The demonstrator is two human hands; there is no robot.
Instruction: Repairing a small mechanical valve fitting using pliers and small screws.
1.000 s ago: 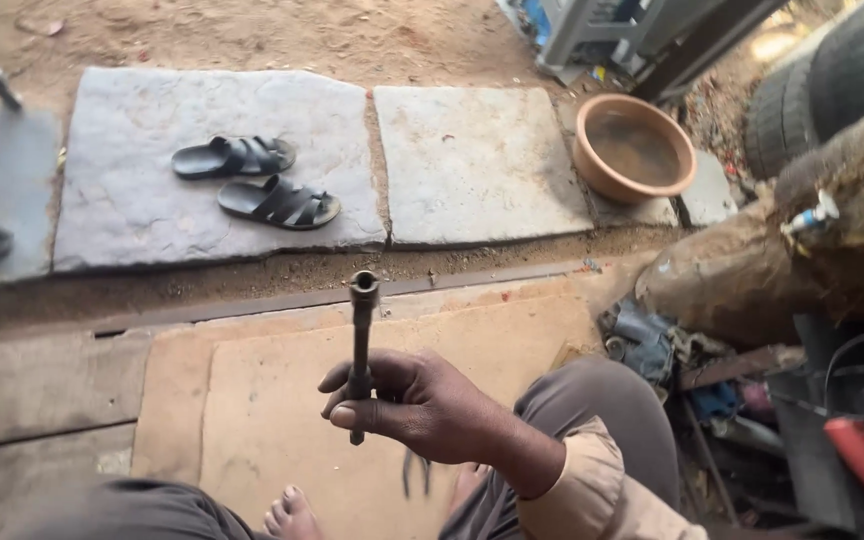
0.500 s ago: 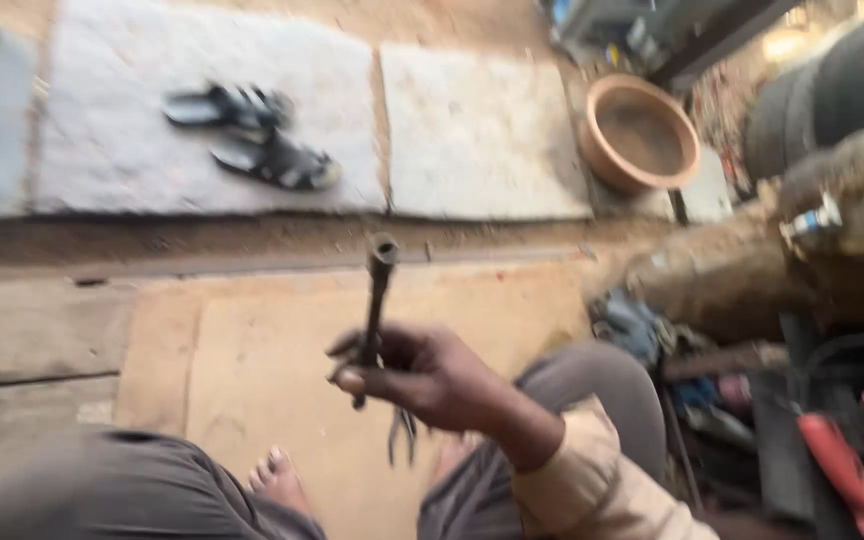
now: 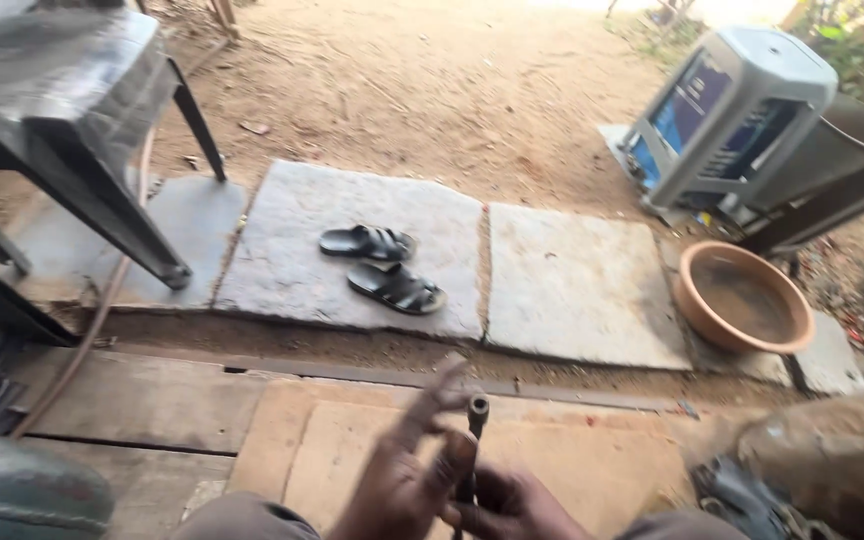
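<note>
- A dark metal rod (image 3: 473,445) stands nearly upright at the bottom of the head view, its hollow round end on top.
- The right hand (image 3: 512,505) is closed around the rod's lower part; the rod rises out of this grip.
- The left hand (image 3: 402,475) lies against the rod's left side, thumb pressed to it just below the tip, the other fingers spread loosely upward and not wrapped around it.
- Beneath the hands lies a flat sheet of pale brown plywood (image 3: 592,470) on rough grey planks.
- Beyond the boards, two worn, pitted stone slabs (image 3: 572,285) lie side by side in sandy ground.
- A pair of black strapped sandals (image 3: 382,265) sits on the left slab.
- A round, smooth clay-coloured bowl (image 3: 744,297) rests at the right slab's edge.
- A grey plastic stool (image 3: 732,115) lies tipped over further back.
- Dark angled metal legs (image 3: 82,185) stand at the left.
</note>
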